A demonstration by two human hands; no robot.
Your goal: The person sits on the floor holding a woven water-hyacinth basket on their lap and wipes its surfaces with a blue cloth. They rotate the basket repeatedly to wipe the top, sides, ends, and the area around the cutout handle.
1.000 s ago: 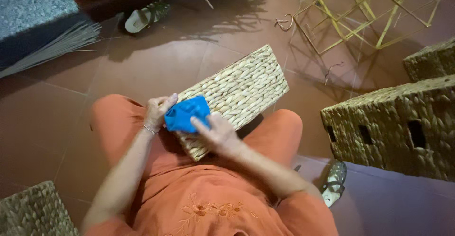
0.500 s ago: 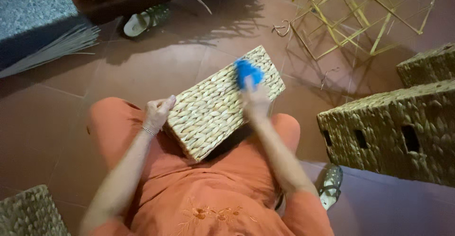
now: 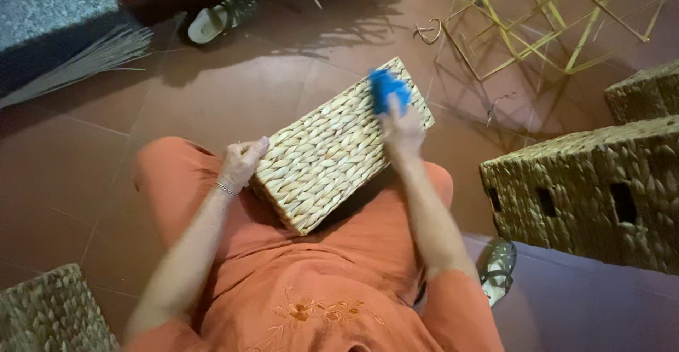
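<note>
A woven straw basket [image 3: 332, 154] rests bottom-up across my lap, tilted toward the floor. My left hand [image 3: 242, 162] grips its near left corner, with a thin bracelet on the wrist. My right hand [image 3: 400, 127] presses a blue brush [image 3: 387, 87] against the basket's far right end. My orange clothes fill the lower middle of the view.
Larger woven baskets [image 3: 594, 189] stand at the right, another woven basket [image 3: 49, 313] at the bottom left. A yellow stick frame [image 3: 537, 19] lies on the red tile floor at the back right. Sandals [image 3: 216, 18] and a bundle of reeds [image 3: 85, 62] lie at the back left.
My right hand has swept the blue brush from the basket's near left end, beside my left hand, to its far right end. The left hand keeps its grip on the corner.
</note>
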